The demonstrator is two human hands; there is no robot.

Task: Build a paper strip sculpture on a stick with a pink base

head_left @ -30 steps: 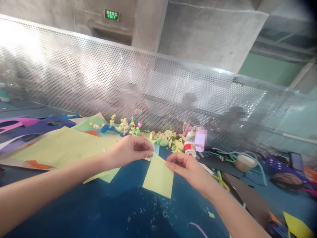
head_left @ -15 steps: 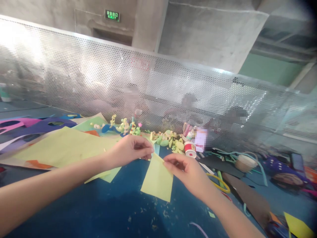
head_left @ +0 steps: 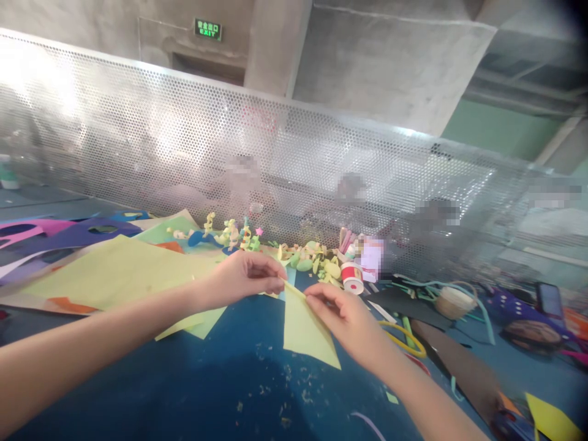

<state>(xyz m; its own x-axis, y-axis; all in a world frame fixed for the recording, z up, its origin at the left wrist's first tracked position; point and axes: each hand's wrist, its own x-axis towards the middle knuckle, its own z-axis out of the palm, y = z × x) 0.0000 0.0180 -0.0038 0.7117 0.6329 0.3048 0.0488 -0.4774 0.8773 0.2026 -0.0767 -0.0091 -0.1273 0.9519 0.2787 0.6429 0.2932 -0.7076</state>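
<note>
Above the blue table (head_left: 184,392), the left hand (head_left: 241,278) pinched the top corner of a small yellow-green paper piece (head_left: 305,331) — the right hand (head_left: 342,315) gripped its upper edge just beside. Between both hands the piece hung tilted. Larger yellow sheets (head_left: 114,272) lay left — a red-and-white cup (head_left: 352,277) stood behind.

Blue table (head_left: 193,392) strewn with paper sheets (head_left: 114,272), scraps (head_left: 275,392), tape roll (head_left: 353,278)
</note>
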